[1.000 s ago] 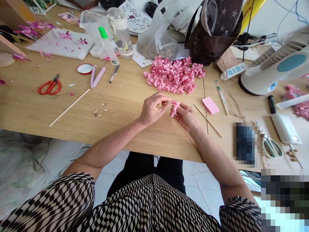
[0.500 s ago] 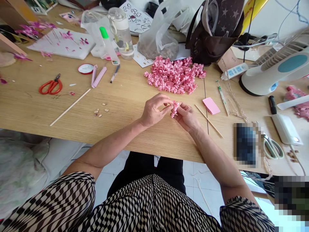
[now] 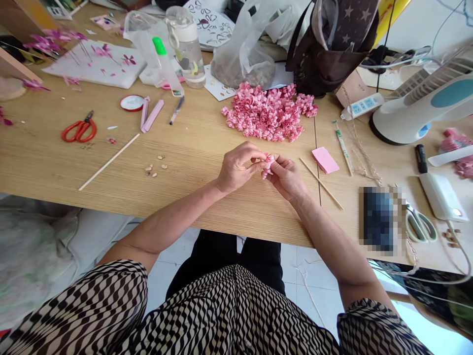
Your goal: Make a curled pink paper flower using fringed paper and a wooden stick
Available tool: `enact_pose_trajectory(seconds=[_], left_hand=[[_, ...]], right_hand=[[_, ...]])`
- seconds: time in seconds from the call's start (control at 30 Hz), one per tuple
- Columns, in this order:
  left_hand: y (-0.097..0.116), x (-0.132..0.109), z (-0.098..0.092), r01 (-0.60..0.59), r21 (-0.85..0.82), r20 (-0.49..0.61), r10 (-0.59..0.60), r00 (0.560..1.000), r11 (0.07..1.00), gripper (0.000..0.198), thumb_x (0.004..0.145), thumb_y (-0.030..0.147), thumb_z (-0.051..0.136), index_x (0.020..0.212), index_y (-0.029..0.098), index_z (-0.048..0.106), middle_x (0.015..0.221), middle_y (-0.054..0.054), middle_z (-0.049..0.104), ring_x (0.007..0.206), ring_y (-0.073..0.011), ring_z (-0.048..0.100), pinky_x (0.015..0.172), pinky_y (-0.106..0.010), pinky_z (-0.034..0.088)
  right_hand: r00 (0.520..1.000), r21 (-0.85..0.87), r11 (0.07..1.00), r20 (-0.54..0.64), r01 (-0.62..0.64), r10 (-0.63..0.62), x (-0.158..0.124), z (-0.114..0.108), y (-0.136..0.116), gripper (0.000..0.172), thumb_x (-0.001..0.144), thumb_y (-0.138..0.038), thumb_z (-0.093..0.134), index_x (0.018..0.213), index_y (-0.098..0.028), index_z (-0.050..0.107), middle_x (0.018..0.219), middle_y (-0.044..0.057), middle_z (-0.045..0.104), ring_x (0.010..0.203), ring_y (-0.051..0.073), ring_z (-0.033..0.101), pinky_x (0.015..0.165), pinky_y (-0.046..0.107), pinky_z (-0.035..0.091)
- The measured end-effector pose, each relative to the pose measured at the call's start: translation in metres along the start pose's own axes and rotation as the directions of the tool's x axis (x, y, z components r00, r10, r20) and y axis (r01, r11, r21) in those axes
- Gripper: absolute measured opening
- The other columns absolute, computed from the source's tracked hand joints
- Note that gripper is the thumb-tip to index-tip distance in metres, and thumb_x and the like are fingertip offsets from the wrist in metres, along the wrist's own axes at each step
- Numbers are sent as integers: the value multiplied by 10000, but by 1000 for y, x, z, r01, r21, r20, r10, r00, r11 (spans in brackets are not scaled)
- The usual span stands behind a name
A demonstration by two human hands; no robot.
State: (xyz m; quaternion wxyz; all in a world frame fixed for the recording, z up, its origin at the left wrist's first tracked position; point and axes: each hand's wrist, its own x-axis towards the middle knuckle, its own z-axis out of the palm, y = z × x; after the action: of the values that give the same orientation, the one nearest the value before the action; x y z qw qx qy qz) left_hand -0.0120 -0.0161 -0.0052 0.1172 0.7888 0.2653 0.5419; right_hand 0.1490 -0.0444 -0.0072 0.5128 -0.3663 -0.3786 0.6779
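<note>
Between my two hands, just above the table's near middle, is a small curled pink paper piece. The fingertips of my left hand pinch its upper end. My right hand grips the same piece from the other side, thumb against it. Fingers partly cover the piece, so its whole shape is hidden. Beyond my hands lies a heap of similar pink curls. Off to the right are a stack of pink paper slips and a thin wooden stick.
Red-handled pliers, a white stick and a pen lie on the left. At the back stand a glue bottle, a water bottle and a dark bag. Green-handled scissors and a fan are at right.
My hands keep the pink curl in nearly the same place, with only a slight shift of the fingers. The whole view has moved a little.
</note>
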Motion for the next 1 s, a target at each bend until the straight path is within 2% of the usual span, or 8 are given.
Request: enact_pose_trajectory(seconds=[0.37, 0.5, 0.57, 0.63, 0.73, 0.8, 0.87, 1.0], left_hand=[[-6, 0, 1, -57, -74, -21, 56, 998, 996, 255, 857, 442, 670, 827, 191, 633, 784, -15, 642, 693, -103, 560, 664, -247, 470], [-7, 0, 1, -46, -81, -26, 44, 999, 996, 210, 878, 379, 665, 813, 183, 630, 780, -16, 638, 701, -100, 561, 669, -239, 465], [-6, 1, -1, -14, -86, -27, 12, 1000, 996, 186, 900, 352, 642, 825, 182, 638, 785, -17, 634, 709, -101, 554, 669, -237, 461], [-5, 2, -3, 32, -91, -28, -34, 999, 995, 174, 927, 338, 601, 864, 185, 656, 811, -22, 637, 723, -103, 551, 670, -239, 457], [-5, 2, -2, 103, -106, 6, -103, 995, 989, 208, 933, 375, 585, 906, 198, 690, 857, -29, 642, 731, -104, 555, 655, -241, 450], [-7, 1, 0, 158, -130, 47, -153, 987, 979, 249, 906, 425, 616, 875, 197, 711, 856, -30, 637, 714, -101, 555, 627, -237, 437], [-11, -1, 3, 213, -164, 84, -202, 976, 963, 288, 874, 461, 649, 838, 186, 726, 836, -30, 634, 676, -91, 542, 597, -232, 418], [-16, -2, 6, 324, -215, 151, -297, 943, 921, 342, 825, 513, 687, 821, 176, 746, 800, -32, 649, 625, -82, 524, 556, -227, 390]], right_hand=[[996, -94, 992, -35, 81, -85, 2, 0, 1, 313, 652, -425, 831, 752, -211, 625, 707, -52, 599, 605, 71, 543, 609, 236, 494], [975, -269, 944, -60, 192, -215, 3, -1, 3, 285, 754, -460, 746, 778, -215, 602, 687, -42, 595, 601, 88, 560, 621, 261, 487], [936, -470, 841, -80, 267, -342, 3, -2, 2, 234, 833, -427, 668, 778, -217, 582, 678, -37, 594, 599, 95, 561, 627, 269, 472], [873, -692, 646, -45, 322, -485, 2, -3, 1, 169, 888, -343, 598, 780, -217, 568, 702, -25, 607, 633, 107, 563, 663, 281, 462], [776, -883, 287, 126, 372, -618, -2, -3, 1, 125, 910, -245, 544, 789, -215, 558, 779, 6, 640, 739, 141, 571, 737, 310, 451], [744, -912, 130, 228, 389, -628, -4, -2, 2, 129, 924, -236, 518, 801, -218, 551, 814, 24, 656, 781, 161, 572, 754, 322, 445], [737, -921, 55, 271, 385, -619, -5, -2, 3, 134, 942, -242, 490, 820, -224, 544, 826, 33, 663, 788, 175, 568, 746, 326, 443], [740, -939, -26, 286, 342, -609, -5, -2, 4, 119, 949, -239, 477, 849, -228, 541, 826, 47, 661, 790, 194, 561, 730, 333, 440]])
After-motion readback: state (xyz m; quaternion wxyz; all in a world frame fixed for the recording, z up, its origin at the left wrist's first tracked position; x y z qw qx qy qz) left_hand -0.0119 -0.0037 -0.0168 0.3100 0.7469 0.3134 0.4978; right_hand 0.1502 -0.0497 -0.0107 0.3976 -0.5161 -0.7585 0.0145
